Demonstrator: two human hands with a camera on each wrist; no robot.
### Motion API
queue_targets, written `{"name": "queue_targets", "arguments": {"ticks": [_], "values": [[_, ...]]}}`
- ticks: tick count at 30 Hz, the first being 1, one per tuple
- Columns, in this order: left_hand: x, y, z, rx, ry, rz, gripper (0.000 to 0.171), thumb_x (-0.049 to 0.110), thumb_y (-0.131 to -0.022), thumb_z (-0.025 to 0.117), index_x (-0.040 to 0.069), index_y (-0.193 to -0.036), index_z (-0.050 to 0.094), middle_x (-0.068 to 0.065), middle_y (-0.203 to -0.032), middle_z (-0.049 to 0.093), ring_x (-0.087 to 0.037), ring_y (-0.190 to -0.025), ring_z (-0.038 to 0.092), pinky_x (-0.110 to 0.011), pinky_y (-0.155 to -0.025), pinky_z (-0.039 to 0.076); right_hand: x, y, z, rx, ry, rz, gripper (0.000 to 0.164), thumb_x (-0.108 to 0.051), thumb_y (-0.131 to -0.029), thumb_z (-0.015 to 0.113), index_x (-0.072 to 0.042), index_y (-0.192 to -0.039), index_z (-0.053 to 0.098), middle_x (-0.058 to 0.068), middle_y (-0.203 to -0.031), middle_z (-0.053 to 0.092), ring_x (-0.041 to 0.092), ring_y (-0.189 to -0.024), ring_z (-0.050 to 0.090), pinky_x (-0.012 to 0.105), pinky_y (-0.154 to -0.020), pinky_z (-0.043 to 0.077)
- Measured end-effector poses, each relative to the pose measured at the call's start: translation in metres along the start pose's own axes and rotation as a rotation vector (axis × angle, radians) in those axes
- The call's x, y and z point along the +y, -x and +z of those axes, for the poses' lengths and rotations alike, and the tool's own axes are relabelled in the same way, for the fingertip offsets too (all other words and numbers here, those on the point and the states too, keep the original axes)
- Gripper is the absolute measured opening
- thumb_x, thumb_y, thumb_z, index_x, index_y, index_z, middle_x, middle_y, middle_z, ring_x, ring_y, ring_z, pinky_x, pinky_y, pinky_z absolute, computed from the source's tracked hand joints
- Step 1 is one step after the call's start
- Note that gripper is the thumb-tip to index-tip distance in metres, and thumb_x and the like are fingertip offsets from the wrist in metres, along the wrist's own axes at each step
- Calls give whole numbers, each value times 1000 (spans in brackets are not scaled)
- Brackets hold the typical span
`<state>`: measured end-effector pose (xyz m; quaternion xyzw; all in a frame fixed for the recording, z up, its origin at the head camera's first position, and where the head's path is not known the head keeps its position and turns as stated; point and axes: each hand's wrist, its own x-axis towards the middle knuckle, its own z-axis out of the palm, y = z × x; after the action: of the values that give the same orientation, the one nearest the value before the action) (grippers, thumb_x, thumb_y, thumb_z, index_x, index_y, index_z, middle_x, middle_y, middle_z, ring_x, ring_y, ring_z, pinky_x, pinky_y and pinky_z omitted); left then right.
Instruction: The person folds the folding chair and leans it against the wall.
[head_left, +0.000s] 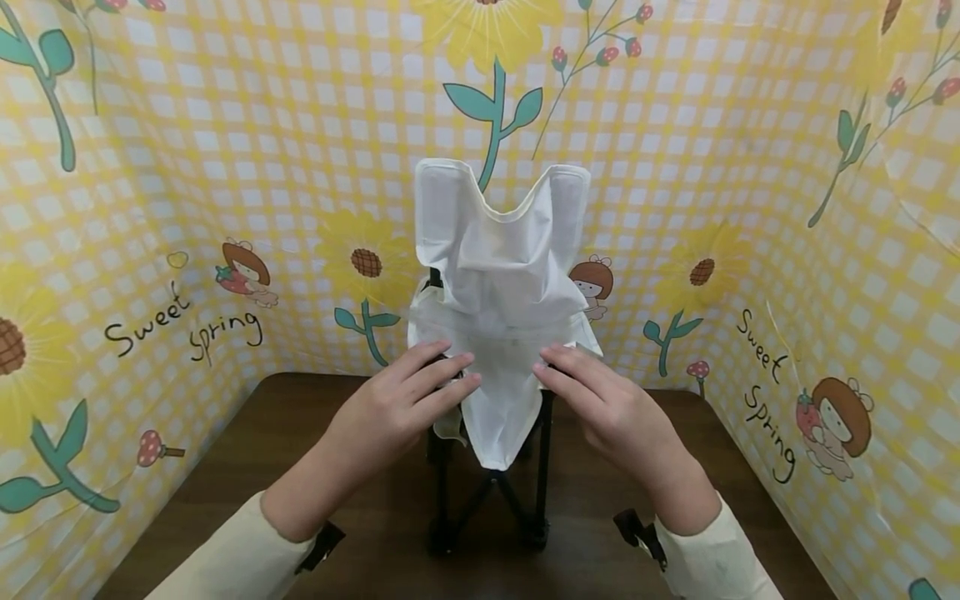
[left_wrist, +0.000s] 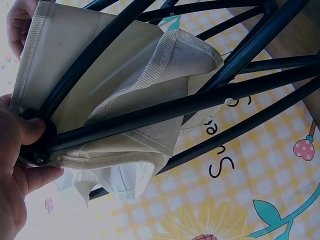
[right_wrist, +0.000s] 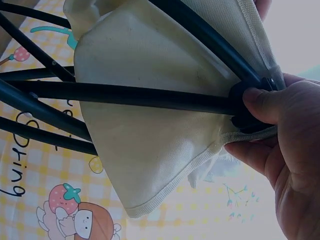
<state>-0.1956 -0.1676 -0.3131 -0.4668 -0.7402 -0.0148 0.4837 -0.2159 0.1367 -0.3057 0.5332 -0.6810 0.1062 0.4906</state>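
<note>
A small folding chair stands upright in the middle of the head view, with white fabric (head_left: 506,287) over a black tube frame (head_left: 441,492). My left hand (head_left: 390,396) grips its near left corner, fingers laid over the fabric's edge. In the left wrist view that thumb (left_wrist: 31,129) presses a black plastic joint (left_wrist: 46,134) from below. At the near right corner my right hand (head_left: 618,417) grips likewise, its thumb (right_wrist: 260,102) against the matching joint (right_wrist: 242,117). Between the hands, a pointed fabric flap (head_left: 498,425) hangs down in front. The fabric sags loosely at the back.
The chair's legs stand on a dark brown wooden table (head_left: 337,517). Yellow checked cloth (head_left: 300,167) with flowers and cartoon figures encloses the table at the back and both sides. Black straps (head_left: 321,546) show at both wrists, beside the pale sleeves.
</note>
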Motion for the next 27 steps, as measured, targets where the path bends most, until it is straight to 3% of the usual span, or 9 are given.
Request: {"name": "queue_targets", "arguments": {"ticks": [7,19,27], "values": [[-1,-3,-1,-7,4,8,42,-6,-95,63,10,-133,67,-9,-134,68,-34,-123,64,-41,-100,56,1,2,-3,-41,-3,-21,36,2,-109,36,3,-132,65,20,-129,66,35,-115,68,41,-102,54],[1,-9,-1,-5,-23,21,36,-4,-99,58,9,-131,69,-9,-132,69,-33,-122,64,-40,-102,55,0,0,5,8,-12,-5,33,-1,-109,42,0,-131,67,19,-127,67,33,-115,69,40,-102,54],[3,-12,-1,10,-20,24,37,-5,-99,57,9,-132,68,-9,-132,70,-33,-123,64,-40,-102,54,2,-4,7,21,-80,34,31,-7,-110,45,-1,-129,69,17,-127,69,33,-114,69,38,-102,54]]}}
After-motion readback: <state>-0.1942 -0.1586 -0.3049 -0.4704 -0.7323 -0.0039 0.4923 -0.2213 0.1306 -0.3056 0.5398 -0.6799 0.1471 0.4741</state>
